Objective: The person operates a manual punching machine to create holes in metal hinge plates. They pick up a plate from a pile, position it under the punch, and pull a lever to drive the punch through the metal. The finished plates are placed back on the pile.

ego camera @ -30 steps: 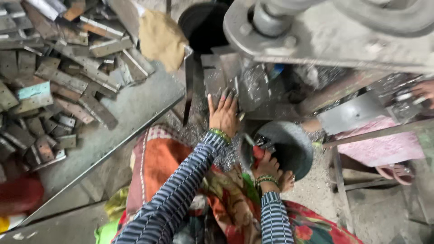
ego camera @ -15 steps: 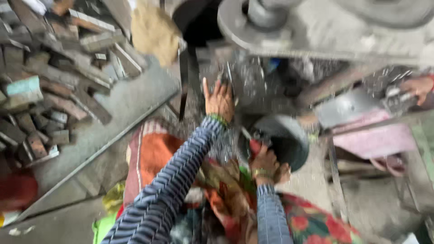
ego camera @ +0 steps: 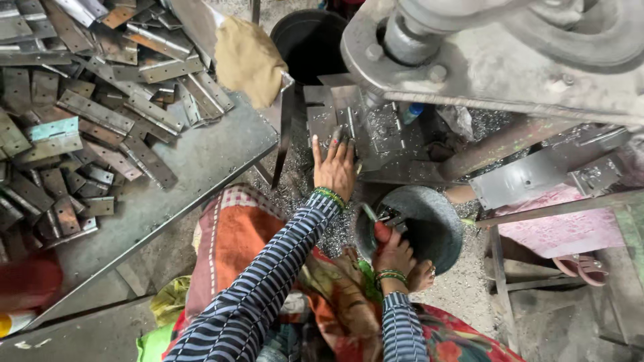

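Feeding step, by the look of it: the left hand (ego camera: 334, 167) rests flat, fingers released, on the metal plate (ego camera: 349, 124) under the press, while the right hand (ego camera: 392, 251) grasps a small piece at the dark bowl (ego camera: 429, 221) just below that plate.

The left hand (ego camera: 333, 167) lies flat, fingers spread, on a grey metal plate (ego camera: 349, 124) beneath the heavy machine (ego camera: 496, 47), while the right hand (ego camera: 392, 251) reaches into a dark round bowl (ego camera: 429, 224) on the floor, its fingers curled over small metal pieces at the rim. To the left, a table (ego camera: 194, 167) carries a heap of flat metal hinges (ego camera: 87, 114) and a tan cloth (ego camera: 248, 60), with a black bucket (ego camera: 308, 40) just beyond its corner.
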